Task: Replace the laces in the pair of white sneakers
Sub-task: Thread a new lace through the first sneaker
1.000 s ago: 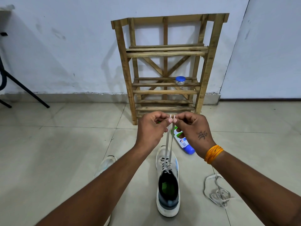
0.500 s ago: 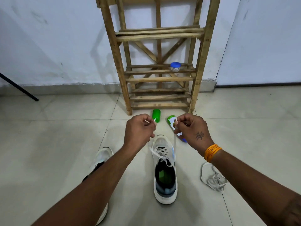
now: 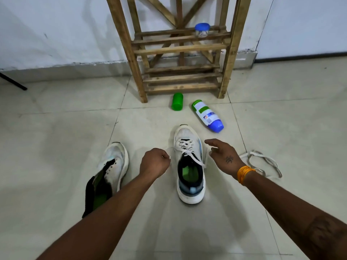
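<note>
Two hands low over a half-laced white sneaker on pale floor tiles.

From the left: unlaced sneaker (image 3: 114,166) lying partly behind the forearm; left hand (image 3: 155,163) curled, pinching one end of the lace (image 3: 193,158) just beside the laced sneaker (image 3: 189,166); right hand (image 3: 224,158) loosely spread, its hold on the other end unclear; spare lace (image 3: 262,162) heaped beyond. Wooden rack (image 3: 180,47) against the wall, top cut off.

One head-worn camera, wide-angle, looks forward and steeply down at the floor (image 3: 56,147) — both forearms enter from 5 and 7 o'clock. It sits near the hands; the wall (image 3: 56,30) and rack (image 3: 180,47) close the view at 12 o'clock.
</note>
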